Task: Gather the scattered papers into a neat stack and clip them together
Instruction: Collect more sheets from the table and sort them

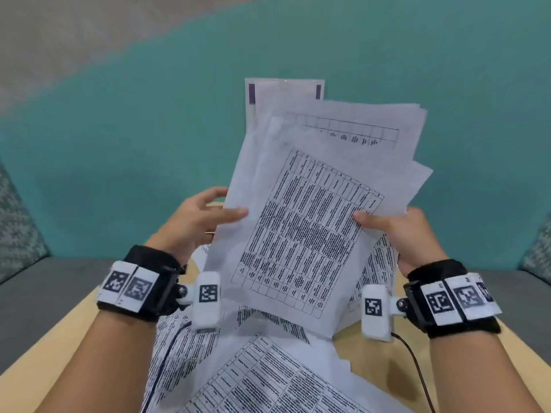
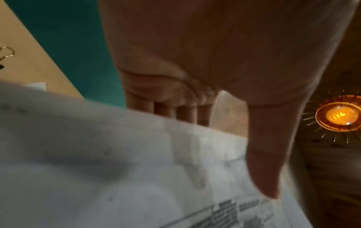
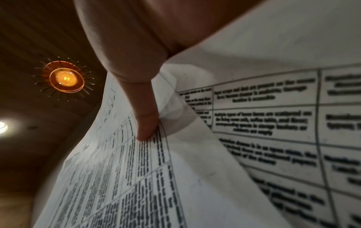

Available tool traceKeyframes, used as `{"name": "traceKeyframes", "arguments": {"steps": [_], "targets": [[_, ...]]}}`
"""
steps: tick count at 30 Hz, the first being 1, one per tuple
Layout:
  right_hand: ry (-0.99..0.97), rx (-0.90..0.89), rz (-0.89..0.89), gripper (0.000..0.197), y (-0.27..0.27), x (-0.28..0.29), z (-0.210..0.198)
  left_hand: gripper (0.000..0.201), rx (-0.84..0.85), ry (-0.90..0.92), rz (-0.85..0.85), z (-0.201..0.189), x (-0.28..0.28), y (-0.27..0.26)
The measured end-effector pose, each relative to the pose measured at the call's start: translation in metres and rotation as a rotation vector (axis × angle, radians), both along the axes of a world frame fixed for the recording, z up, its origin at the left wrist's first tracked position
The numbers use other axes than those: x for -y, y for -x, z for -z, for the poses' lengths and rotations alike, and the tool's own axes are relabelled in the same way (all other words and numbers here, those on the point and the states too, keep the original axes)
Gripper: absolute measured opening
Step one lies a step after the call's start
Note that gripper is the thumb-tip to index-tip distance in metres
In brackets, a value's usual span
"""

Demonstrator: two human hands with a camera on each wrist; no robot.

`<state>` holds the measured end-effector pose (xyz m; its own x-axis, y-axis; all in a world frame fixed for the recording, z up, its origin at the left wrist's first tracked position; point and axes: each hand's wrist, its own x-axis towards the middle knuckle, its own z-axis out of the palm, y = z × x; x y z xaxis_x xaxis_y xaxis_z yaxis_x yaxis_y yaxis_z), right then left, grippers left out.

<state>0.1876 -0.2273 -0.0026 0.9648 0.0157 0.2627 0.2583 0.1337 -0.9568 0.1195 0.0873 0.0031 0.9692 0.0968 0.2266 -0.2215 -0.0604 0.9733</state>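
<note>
I hold a fanned, uneven bundle of printed papers (image 1: pixel 310 210) upright above the table, sheets splayed at different angles. My left hand (image 1: pixel 205 216) pinches its left edge, thumb on the front and fingers behind; the left wrist view shows the same thumb (image 2: pixel 267 162) on the papers (image 2: pixel 117 162). My right hand (image 1: pixel 396 231) pinches the right edge, its thumb (image 3: pixel 146 117) pressed on a table-printed sheet (image 3: pixel 254 138). More loose printed sheets (image 1: pixel 268 374) lie overlapping on the wooden table (image 1: pixel 41 350) below. A binder clip (image 2: pixel 5 57) lies on the table at the far left of the left wrist view.
A teal wall (image 1: pixel 149 129) rises behind the table. Grey cushioned seating (image 1: pixel 35 290) flanks the table on both sides. A cable (image 1: pixel 417 368) trails from my right wrist camera. Ceiling lamps (image 3: pixel 65 77) show in the wrist views.
</note>
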Motion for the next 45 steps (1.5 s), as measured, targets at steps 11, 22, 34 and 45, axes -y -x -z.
{"name": "traceKeyframes", "arguments": {"steps": [11, 22, 34, 45], "targets": [[-0.042, -0.031, -0.114, 0.041, 0.004, -0.002, -0.005, 0.027, -0.027, 0.079, -0.133, 0.002, 0.013, -0.002], [0.068, -0.037, 0.021, 0.032, -0.004, -0.006, 0.006, 0.036, -0.114, 0.329, -0.219, 0.007, -0.005, -0.007], [-0.006, -0.030, 0.083, 0.073, -0.005, -0.026, 0.010, 0.039, -0.101, 0.307, -0.214, 0.010, 0.003, -0.010], [0.034, -0.121, -0.239, 0.033, -0.004, -0.020, 0.017, 0.021, -0.051, 0.189, -0.178, 0.010, 0.003, -0.008]]}}
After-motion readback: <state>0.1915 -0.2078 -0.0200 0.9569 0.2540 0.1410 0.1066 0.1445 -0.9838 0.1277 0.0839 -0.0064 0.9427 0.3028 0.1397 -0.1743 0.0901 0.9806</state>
